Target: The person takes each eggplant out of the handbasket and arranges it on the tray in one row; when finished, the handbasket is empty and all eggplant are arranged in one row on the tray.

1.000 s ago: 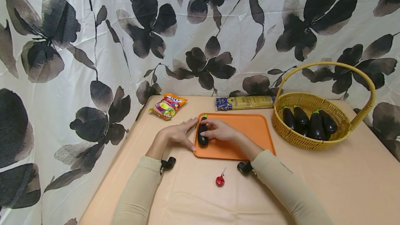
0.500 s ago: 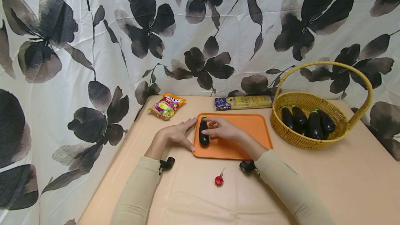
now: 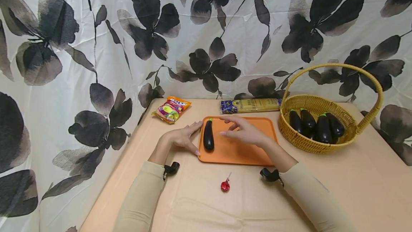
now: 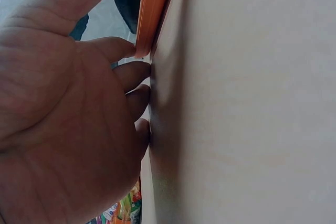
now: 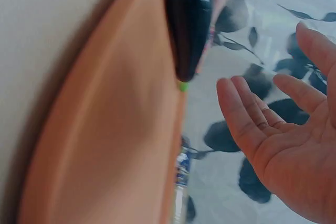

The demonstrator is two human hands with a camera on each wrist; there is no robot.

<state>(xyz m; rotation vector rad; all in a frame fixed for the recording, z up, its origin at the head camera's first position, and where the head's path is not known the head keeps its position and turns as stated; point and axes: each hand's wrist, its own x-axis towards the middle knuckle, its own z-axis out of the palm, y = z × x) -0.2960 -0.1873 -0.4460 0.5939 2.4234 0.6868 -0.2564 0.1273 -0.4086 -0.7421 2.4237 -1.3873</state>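
Note:
An eggplant (image 3: 208, 137) with a green tip lies lengthwise near the left edge of the orange tray (image 3: 243, 155). My left hand (image 3: 181, 139) rests with spread fingers against the tray's left side; in the left wrist view its thumb and fingers reach the tray's rim (image 4: 152, 14). Over the tray, right of the eggplant, my right hand (image 3: 243, 131) hovers with loosely bent fingers and holds nothing. The right wrist view shows that hand (image 5: 289, 140) apart from the eggplant (image 5: 190, 27). Several more eggplants (image 3: 324, 130) sit in a yellow wicker basket (image 3: 317, 148) on the right.
A colourful candy bag (image 3: 172, 109) lies at the back left of the table (image 3: 257, 203). Behind the tray is a pack of dry noodles (image 3: 254, 106). A red lollipop (image 3: 225, 185) lies in front of the tray. A floral curtain (image 3: 180, 67) hangs behind.
My right hand has let go of the eggplant and moved right, away from it. The eggplant stays on the tray's left part. My left hand has hardly moved.

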